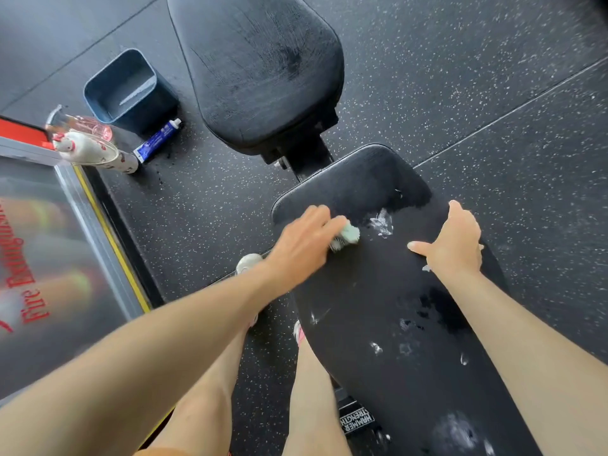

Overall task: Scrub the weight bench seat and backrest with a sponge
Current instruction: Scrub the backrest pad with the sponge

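fingers [329, 222] of left hand [302, 245] pinch pale-green sponge [350, 234] on smooth black padded backrest [378, 291]; right hand [457, 248] lies flat.

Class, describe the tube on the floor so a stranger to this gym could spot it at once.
Start at the smaller bench pad at the top; to its left stands a blue bin. The tube lies beside it on the floor, blue with a white cap, unlike the white spray bottle.
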The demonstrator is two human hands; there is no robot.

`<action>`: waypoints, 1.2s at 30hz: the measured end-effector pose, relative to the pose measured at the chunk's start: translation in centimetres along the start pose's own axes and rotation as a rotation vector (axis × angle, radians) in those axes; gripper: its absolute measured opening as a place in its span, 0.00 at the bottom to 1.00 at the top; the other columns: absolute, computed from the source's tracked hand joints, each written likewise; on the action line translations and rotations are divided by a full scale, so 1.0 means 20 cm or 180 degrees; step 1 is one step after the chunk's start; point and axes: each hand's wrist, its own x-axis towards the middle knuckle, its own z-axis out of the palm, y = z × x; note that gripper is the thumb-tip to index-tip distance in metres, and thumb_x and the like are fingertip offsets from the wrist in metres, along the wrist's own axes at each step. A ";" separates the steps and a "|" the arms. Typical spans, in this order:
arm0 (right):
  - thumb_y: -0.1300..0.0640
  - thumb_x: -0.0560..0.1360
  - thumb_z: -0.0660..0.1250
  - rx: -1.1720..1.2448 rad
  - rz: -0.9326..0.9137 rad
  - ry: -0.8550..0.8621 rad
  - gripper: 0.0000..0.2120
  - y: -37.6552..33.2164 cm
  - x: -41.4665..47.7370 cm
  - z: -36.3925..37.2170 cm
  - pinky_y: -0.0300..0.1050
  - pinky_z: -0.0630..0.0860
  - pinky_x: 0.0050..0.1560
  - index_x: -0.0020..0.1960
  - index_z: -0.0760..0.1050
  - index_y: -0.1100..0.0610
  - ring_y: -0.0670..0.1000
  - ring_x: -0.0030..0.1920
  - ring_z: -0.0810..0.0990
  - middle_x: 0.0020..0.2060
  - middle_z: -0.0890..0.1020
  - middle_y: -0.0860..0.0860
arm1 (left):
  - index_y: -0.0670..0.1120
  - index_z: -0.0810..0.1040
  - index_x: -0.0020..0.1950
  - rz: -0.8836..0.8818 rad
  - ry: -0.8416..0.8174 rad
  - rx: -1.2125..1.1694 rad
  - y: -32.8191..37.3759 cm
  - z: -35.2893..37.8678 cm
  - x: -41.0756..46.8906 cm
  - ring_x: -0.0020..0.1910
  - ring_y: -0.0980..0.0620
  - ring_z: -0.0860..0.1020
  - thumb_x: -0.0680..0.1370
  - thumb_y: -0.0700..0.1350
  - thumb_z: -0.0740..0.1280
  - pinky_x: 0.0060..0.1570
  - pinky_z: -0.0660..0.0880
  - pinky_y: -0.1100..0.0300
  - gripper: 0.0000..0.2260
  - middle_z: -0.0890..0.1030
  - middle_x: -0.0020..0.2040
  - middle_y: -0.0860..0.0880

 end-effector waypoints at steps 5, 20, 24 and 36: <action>0.61 0.65 0.79 0.0064 -0.0021 0.0066 0.44 0.01 0.00 0.01 0.67 0.64 0.65 0.74 0.58 0.59 0.57 0.71 0.62 0.66 0.69 0.56 | 0.40 0.76 0.51 -0.1579 0.0746 -0.0333 -0.02 -0.06 0.14 0.46 0.41 0.71 0.64 0.28 0.65 0.37 0.73 0.49 0.17 0.73 0.46 0.41; 0.63 0.62 0.80 0.0217 0.0171 0.0064 0.44 0.01 0.01 0.05 0.65 0.71 0.61 0.71 0.60 0.55 0.62 0.64 0.73 0.62 0.70 0.54 | 0.43 0.78 0.51 0.0849 -0.0499 0.0029 0.00 -0.04 0.21 0.41 0.43 0.73 0.63 0.28 0.65 0.27 0.72 0.54 0.20 0.73 0.42 0.43; 0.56 0.64 0.79 0.0106 0.0529 0.0090 0.53 0.02 0.00 0.04 0.64 0.65 0.66 0.77 0.48 0.53 0.60 0.74 0.57 0.75 0.55 0.56 | 0.43 0.78 0.55 -0.0398 0.0149 -0.0115 -0.11 -0.11 0.37 0.47 0.43 0.72 0.68 0.31 0.62 0.38 0.70 0.54 0.18 0.73 0.46 0.43; 0.44 0.59 0.81 -0.0180 0.0843 -0.0076 0.50 0.04 0.04 0.00 0.66 0.56 0.68 0.72 0.58 0.53 0.60 0.70 0.61 0.69 0.68 0.55 | 0.41 0.77 0.53 -0.0757 0.0378 -0.0061 0.18 -0.02 0.58 0.47 0.42 0.71 0.67 0.29 0.62 0.37 0.71 0.50 0.17 0.72 0.47 0.42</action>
